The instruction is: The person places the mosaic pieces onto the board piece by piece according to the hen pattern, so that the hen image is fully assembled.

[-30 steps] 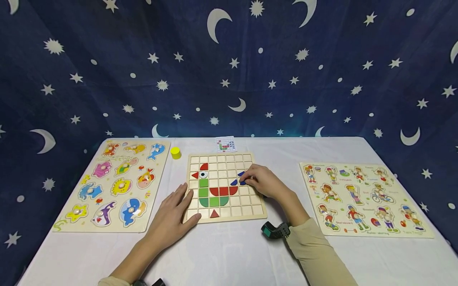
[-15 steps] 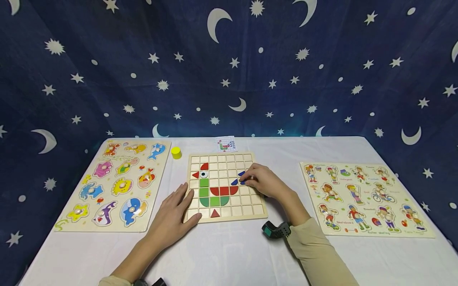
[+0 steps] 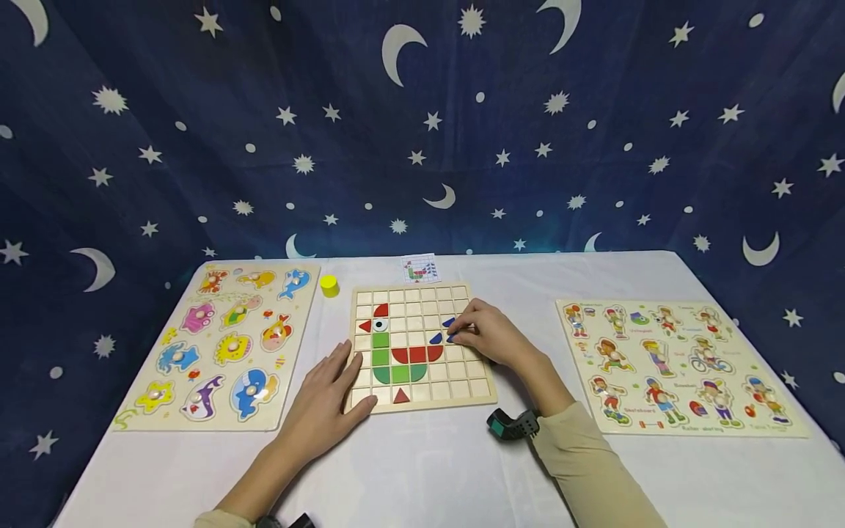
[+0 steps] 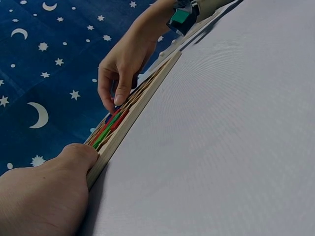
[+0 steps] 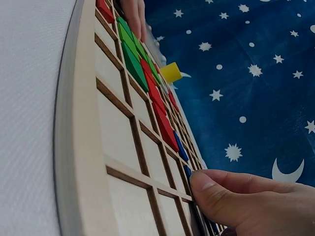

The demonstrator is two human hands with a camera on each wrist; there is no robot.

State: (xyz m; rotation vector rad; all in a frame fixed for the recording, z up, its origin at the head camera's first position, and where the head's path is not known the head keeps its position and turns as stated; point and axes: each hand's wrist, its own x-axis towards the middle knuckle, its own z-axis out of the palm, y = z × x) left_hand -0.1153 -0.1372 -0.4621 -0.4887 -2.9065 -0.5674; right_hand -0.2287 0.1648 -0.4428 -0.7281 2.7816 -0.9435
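A wooden grid board (image 3: 462,391) lies on the table, with coloured pieces forming a bird. Red and green pieces (image 3: 400,374) make the body, and a white tile with an eye (image 3: 380,325) marks the head. At the right part of the grid my right hand (image 3: 494,336) pinches a small blue piece (image 5: 187,171) between thumb and finger, low against a cell. Two other blue pieces, one (image 3: 436,338) to the left and one (image 3: 449,322) above, lie close by. My left hand (image 3: 323,396) rests along the board's left edge, fingers extended, thumb at the lower corner.
A printed pattern card (image 3: 420,268) lies behind the board, and a yellow cylinder (image 3: 329,286) stands to its left. A sea-animal puzzle (image 3: 218,345) is on the left, a sports-figure puzzle (image 3: 680,367) on the right. A starry cloth (image 3: 422,147) hangs behind the table.
The head view has shifted slightly, so the scene sits a little differently in it. Both hands stay at nearly the same places on the board, the right one still at the blue piece.
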